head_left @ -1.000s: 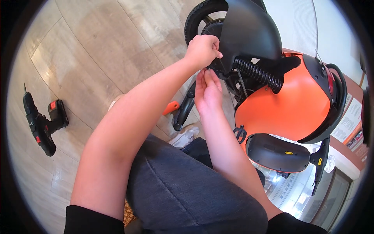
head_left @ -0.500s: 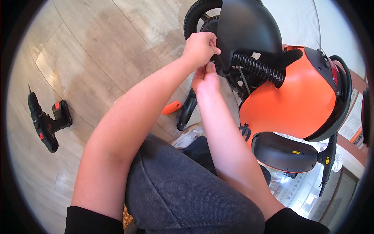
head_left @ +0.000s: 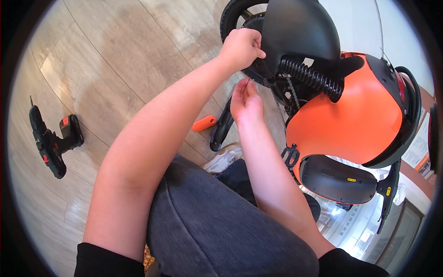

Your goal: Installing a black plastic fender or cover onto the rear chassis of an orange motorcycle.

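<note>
An orange scooter body (head_left: 344,117) with a black rear fender (head_left: 300,30) lies at the upper right. Against the fender's left edge, over the hub of the black wheel (head_left: 229,21), my left hand (head_left: 242,48) is closed with thumb and fingers drawn together. Its fingers hide whatever they may grip. Just below it is my right hand (head_left: 248,101), palm up, fingertips bunched near the wheel's lower side; anything pinched there is too small to make out. A black coil spring (head_left: 311,76) and a chain (head_left: 292,90) sit right of the hands.
A black cordless drill (head_left: 53,138) lies on the wood-look floor (head_left: 115,51) at the left. Below my right hand are an orange handle-like piece (head_left: 204,123) and a black bar (head_left: 222,127). The scooter's black seat-like pad (head_left: 337,177) is at the right, by a white wall.
My right hand has drawn down from my left hand, leaving a wider gap between them. My left hand has shifted slightly upward at the fender edge.
</note>
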The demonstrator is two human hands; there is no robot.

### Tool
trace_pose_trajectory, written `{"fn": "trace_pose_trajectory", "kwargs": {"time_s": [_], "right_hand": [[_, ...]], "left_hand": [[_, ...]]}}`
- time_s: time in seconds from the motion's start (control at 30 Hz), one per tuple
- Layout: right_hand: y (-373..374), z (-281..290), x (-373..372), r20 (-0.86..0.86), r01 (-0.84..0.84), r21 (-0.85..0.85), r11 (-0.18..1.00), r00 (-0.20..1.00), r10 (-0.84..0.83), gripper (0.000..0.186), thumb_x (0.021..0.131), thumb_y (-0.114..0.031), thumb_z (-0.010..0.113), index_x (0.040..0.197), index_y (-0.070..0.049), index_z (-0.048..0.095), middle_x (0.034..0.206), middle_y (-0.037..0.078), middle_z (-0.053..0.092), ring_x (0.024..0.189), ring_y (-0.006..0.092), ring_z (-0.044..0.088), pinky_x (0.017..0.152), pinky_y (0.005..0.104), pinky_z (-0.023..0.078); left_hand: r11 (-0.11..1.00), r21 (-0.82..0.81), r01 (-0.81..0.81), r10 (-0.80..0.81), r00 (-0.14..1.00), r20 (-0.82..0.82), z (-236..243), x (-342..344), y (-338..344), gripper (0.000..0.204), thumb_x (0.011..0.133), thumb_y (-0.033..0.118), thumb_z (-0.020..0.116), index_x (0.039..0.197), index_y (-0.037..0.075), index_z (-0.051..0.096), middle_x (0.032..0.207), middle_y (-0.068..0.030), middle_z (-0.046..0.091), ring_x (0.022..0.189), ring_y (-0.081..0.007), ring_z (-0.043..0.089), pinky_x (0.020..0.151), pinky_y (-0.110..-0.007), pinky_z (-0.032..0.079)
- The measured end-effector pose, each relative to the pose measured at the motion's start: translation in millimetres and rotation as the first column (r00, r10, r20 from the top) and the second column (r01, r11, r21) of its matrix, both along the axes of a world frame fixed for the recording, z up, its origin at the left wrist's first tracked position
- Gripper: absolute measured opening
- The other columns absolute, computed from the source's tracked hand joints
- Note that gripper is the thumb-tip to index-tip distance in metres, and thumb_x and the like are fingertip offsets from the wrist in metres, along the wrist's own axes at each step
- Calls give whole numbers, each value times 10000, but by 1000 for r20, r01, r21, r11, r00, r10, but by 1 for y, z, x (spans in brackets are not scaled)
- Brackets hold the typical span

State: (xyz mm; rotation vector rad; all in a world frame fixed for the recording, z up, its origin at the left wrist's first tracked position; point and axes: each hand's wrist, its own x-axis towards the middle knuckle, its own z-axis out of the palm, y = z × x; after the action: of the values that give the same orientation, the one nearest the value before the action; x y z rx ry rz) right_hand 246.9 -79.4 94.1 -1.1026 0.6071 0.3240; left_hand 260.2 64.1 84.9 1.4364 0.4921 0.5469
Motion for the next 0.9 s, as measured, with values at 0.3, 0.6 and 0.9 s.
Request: {"fn": "trace_pose_trajectory", "kwargs": {"time_s": [0.3,0.6,0.9], "right_hand": [[-23,-7,-8,-29,-15,-35,999,999,14,136,1027,-48,573,1148,7,545,1112,96,609,1039,178,619,989,307,552],[-27,-4,-8,-37,-19,-46,999,999,17,145,1023,-46,580,1157,-2,549,1119,98,621,1050,179,625,993,305,547],[-18,-2,-5,-31,-50,-28,998,998,50,190,1023,-46,580,1198,14,535,1099,109,621,1023,183,627,958,317,565]], "left_hand": [[1000,-23,0,1,1000,13,0,1,-4,216,687,89,850,752,9,661,739,-114,710,745,-281,698,695,-385,530],[999,-39,-19,21,997,71,-10,7,-11,209,739,68,834,803,5,645,763,-99,715,737,-214,691,700,-348,533],[985,-165,57,-41,994,99,-21,9,-6,225,707,86,868,776,14,667,735,-77,710,699,-196,676,675,-332,524]]}}
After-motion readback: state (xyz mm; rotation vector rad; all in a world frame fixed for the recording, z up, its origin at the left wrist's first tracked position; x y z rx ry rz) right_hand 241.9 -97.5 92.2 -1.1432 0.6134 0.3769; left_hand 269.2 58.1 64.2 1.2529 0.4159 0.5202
